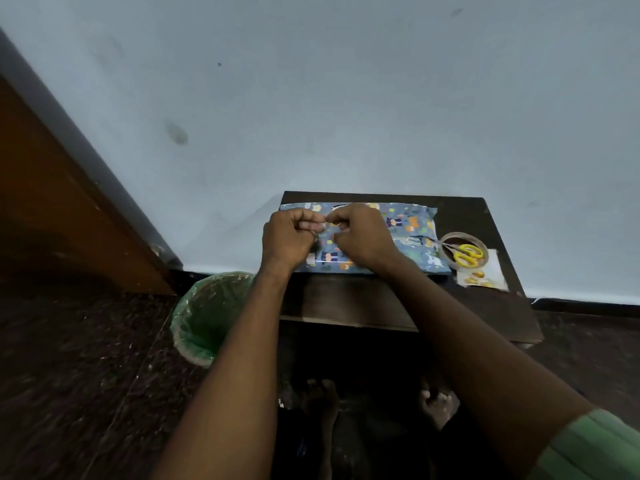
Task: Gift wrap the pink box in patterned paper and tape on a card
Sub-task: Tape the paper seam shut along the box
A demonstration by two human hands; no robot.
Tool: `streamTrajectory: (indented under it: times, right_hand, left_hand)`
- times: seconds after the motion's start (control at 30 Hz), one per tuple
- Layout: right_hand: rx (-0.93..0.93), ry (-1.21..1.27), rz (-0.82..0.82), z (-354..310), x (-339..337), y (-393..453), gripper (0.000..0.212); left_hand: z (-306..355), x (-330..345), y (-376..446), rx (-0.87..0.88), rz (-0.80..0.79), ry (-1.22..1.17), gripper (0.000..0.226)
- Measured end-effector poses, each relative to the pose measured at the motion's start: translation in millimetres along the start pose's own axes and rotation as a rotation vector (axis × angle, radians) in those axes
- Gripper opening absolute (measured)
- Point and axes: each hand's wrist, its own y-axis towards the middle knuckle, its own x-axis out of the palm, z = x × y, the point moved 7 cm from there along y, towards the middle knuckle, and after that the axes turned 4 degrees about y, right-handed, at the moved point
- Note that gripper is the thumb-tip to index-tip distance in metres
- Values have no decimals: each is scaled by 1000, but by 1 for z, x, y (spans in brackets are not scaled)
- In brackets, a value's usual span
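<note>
We have the box (360, 237) lying flat on the table (346, 299), already covered in patterned paper, so no pink shows. Both hands meet above its 9 o'clock half: our left hand (289, 237) and right hand (362, 237) are curled, fingertips pinching something small and pale between them, probably a strip of tape stretched to seal the seam. At 3 o'clock of the box the scissors (465, 254) rest on the tape roll (462, 251), within reach, with the card (483, 277) just below, not yet attached.
</note>
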Motion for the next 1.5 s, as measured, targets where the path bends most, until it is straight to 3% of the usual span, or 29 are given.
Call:
streamTrajectory:
  times: [0.2,0.43,0.57,0.7,0.93,1.5]
  right_hand:
    - [-30,-104,-39,-1,22,15,46]
    - [-149,-153,-13,-3,28,18,21]
    - [-216,-139,1,-5,26,14,13]
    - [-155,-131,-4,-3,18,12,7]
    - [-139,-120,-8,0,16,10,18]
    - [-237,-194,-69,-10,25,4,33]
  left_hand:
    - [-23,-20,2,-23,-62,124,37]
    - [-26,-30,6,20,-56,139,56]
    - [-16,-19,2,40,-184,131,46]
    - [-13,-18,0,1,-135,206,34]
    - [-22,-19,0,-33,-130,232,26]
    - [-28,-17,2,-2,-130,237,30]
